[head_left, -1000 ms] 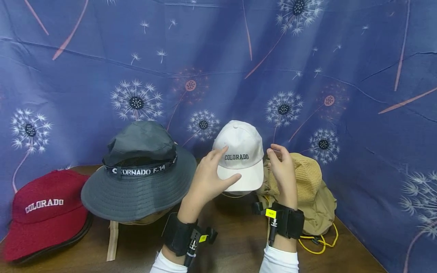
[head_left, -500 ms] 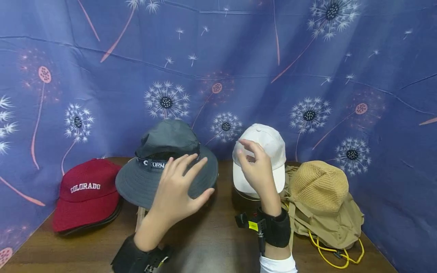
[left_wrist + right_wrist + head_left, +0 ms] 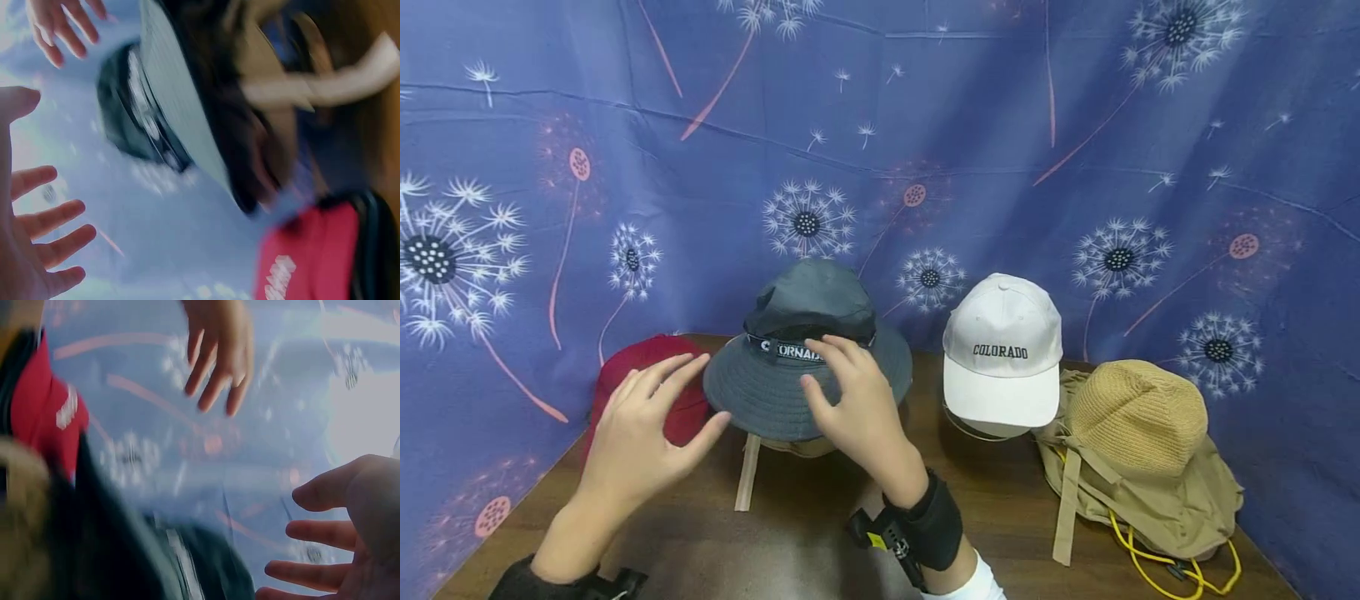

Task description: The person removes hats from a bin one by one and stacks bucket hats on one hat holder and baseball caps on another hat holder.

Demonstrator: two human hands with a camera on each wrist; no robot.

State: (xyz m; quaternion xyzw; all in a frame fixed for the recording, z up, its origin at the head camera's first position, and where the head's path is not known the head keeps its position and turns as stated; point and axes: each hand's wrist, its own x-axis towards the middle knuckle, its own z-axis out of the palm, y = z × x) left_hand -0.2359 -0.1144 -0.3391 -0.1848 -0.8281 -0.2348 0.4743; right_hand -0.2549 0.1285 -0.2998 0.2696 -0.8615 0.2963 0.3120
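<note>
In the head view my left hand (image 3: pixel 638 429) hovers with spread fingers and covers much of the red cap (image 3: pixel 688 412). My right hand (image 3: pixel 859 406) hangs over the front of the dark grey bucket hat (image 3: pixel 812 300), hiding part of its lettered band. Neither hand holds anything. The left wrist view shows the grey hat's brim (image 3: pixel 181 100) tilted in the picture, with the red cap (image 3: pixel 306 256) below it and my left fingers (image 3: pixel 59 215) apart from both. My right fingers (image 3: pixel 312 572) are likewise apart from the hat in the right wrist view.
A white cap (image 3: pixel 1002 333) lettered COLORADO stands right of the grey hat. Farther right, a straw hat (image 3: pixel 1138 417) sits on a khaki hat (image 3: pixel 1195 508) with a yellow cord (image 3: pixel 1150 567). All stand on a brown wooden table (image 3: pixel 760 550) before a blue dandelion-print cloth (image 3: pixel 985 108).
Both hands have moved left, from around the white cap to the grey hat and red cap. The view has turned left as well. The hats keep their places.
</note>
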